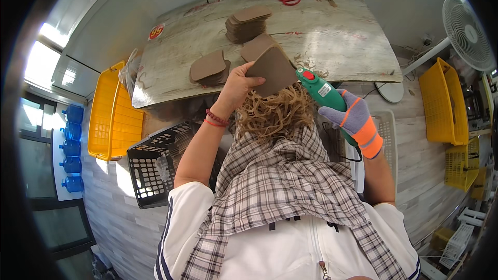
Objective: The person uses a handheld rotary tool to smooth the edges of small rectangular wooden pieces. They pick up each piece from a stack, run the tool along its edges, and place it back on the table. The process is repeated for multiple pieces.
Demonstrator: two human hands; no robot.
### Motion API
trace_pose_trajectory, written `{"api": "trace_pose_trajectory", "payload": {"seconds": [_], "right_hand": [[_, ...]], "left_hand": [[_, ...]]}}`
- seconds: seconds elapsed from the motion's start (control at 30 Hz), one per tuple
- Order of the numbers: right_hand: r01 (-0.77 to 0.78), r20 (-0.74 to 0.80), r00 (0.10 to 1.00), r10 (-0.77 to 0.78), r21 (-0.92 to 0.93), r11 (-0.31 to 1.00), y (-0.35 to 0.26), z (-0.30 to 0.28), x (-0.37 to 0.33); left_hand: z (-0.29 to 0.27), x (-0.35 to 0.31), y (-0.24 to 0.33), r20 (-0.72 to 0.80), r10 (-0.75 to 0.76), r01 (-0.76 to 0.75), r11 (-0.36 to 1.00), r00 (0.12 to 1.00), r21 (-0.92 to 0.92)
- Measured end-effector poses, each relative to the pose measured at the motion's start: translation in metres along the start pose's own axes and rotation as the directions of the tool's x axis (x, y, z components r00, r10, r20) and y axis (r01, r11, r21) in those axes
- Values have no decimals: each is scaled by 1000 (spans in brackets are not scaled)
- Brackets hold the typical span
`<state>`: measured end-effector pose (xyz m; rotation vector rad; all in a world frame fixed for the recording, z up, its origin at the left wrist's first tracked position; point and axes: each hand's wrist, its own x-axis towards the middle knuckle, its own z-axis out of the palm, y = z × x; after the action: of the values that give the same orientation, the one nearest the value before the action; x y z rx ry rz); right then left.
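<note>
My left hand [241, 91] grips a flat brown sheet piece [275, 72] with rounded corners, thumb on its face. In my right hand [359, 119], gloved in grey and orange, is a green handheld power tool [324, 92] with a red switch. The tool's front end is close to the piece's right edge; whether they touch I cannot tell. Curly brown trimmings [275, 116] lie heaped on my plaid apron [275, 186], below the piece. On the table stand a far stack of brown pieces [246, 27] and a nearer stack [207, 67], with another piece [257, 46] behind the held one.
Red-handled scissors [288, 0] lie at the back of the worn table [176, 46]. A black crate [150, 168] holding brown pieces and a yellow basket [114, 119] stand left. On the right are a white fan [467, 31], another yellow basket [441, 103] and the tool's cord.
</note>
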<state>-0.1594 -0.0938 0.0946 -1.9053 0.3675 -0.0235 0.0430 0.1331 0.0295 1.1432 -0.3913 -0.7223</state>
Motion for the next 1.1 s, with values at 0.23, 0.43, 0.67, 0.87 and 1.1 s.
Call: {"api": "trace_pose_trajectory", "payload": {"seconds": [0.23,0.43,0.67,0.87,1.1], "right_hand": [[-33,3,999,33,108,994,-4,12,5],[-90,70,994,82,124,988,-6,8,6],[-106,165,982,88,106,989,-1,5,5],[-122,220,970,105,66,990,5,11,7],[-45,199,979,51,-32,998,8,19,11]], "left_hand": [[8,-12,-9,50,-144,144,990,988,11],[2,-15,10,5,-48,43,941,999,337],[-20,-17,28,-92,99,-57,923,991,381],[-21,-17,29,-82,74,-54,975,994,215],[-6,-17,21,15,-30,24,955,999,295]]}}
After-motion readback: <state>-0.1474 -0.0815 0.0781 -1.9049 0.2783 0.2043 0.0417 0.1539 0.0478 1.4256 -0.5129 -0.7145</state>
